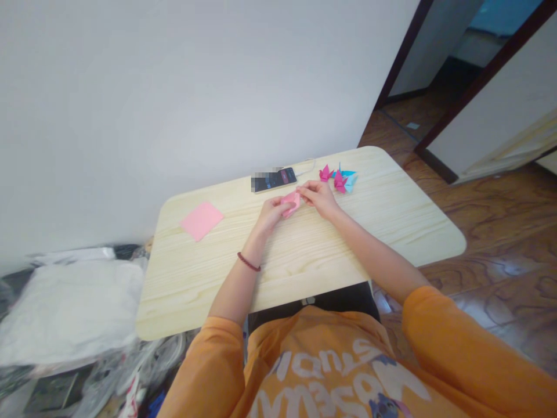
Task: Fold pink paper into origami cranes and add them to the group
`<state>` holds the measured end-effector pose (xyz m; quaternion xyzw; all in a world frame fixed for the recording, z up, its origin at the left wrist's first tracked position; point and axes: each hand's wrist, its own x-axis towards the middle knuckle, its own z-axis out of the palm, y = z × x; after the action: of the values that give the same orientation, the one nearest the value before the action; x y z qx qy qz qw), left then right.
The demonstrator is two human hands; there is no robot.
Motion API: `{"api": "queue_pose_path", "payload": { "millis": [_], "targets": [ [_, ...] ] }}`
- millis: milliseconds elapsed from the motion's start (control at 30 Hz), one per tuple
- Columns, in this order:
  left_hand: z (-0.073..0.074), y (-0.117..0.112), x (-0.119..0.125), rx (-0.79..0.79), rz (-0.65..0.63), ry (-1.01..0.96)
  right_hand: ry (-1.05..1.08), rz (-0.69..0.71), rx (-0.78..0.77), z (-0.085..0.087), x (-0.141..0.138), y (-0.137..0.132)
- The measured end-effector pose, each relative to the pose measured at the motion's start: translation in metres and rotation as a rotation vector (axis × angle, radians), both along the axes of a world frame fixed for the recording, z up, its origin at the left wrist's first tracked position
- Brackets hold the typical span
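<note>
A small folded piece of pink origami paper (292,204) is held just above the middle of the table. My left hand (273,212) grips its left side, thumb lying across the front. My right hand (317,195) pinches its upper right corner between thumb and fingertips. To the right of my right hand stand several folded paper cranes (339,181), some magenta, some blue. A flat square of pink paper (202,220) lies on the left part of the table.
A phone (275,179) with a lit screen lies at the table's back edge, a white cable (310,164) beside it. The pale wooden table (209,284) has rounded corners and stands against a white wall. Plastic-wrapped items (73,307) are piled on the left.
</note>
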<state>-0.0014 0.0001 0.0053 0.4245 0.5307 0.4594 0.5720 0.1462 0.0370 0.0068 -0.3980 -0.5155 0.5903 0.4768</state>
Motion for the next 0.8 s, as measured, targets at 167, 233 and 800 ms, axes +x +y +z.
{"api": "queue_pose_path", "payload": {
  "millis": [167, 233, 800],
  "targets": [
    [-0.0041, 0.002, -0.0013, -0.002, 0.043, 0.02, -0.008, 0.058, -0.032, -0.0003, 0.0001, -0.0014],
    [-0.0051, 0.0026, -0.0022, -0.007, 0.05, 0.023, -0.027, 0.083, -0.046, -0.0006, 0.0002, -0.0015],
    [-0.0077, 0.003, 0.0003, -0.023, 0.148, -0.136, -0.224, 0.051, 0.139, -0.0073, -0.0032, -0.0033]
  ]
}}
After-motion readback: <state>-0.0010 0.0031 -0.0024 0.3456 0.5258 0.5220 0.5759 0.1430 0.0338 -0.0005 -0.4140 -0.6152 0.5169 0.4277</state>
